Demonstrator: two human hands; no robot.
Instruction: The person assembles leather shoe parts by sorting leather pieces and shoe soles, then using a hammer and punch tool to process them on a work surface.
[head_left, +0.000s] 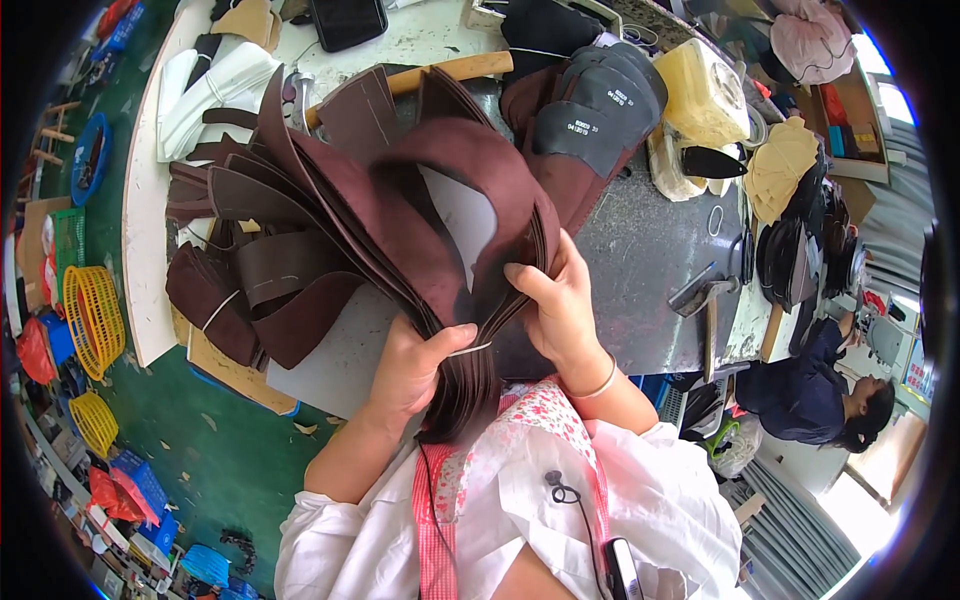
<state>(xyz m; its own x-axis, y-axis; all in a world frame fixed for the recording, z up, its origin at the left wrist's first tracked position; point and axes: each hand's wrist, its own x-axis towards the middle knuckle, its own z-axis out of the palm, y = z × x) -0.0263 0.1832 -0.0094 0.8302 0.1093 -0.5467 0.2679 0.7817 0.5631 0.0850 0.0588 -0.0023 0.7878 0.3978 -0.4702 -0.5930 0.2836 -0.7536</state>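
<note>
Between my hands is a bundle of dark brown leather pieces [375, 225], curved strips stacked in layers. A thin white band ties them near their lower end. My left hand [410, 368] is closed round the stack beside the band, thumb on top. With thumb and fingers, my right hand [560, 305] grips the stack's right side. More brown leather strips [300, 275] lie to the left, some banded in white. Beyond the bundle rests a hammer with a wooden handle [455, 72]. Dark grey insole-shaped pieces [590, 120] lie on brown ones at the far right.
A dark work mat [640, 290] covers part of the bench. On its right lies a second hammer [711, 320]. A yellowish plastic container [703, 92] and beige cut pieces [782, 170] stand behind. Another person [800, 395] is at right; yellow baskets [92, 320] stand on the floor at left.
</note>
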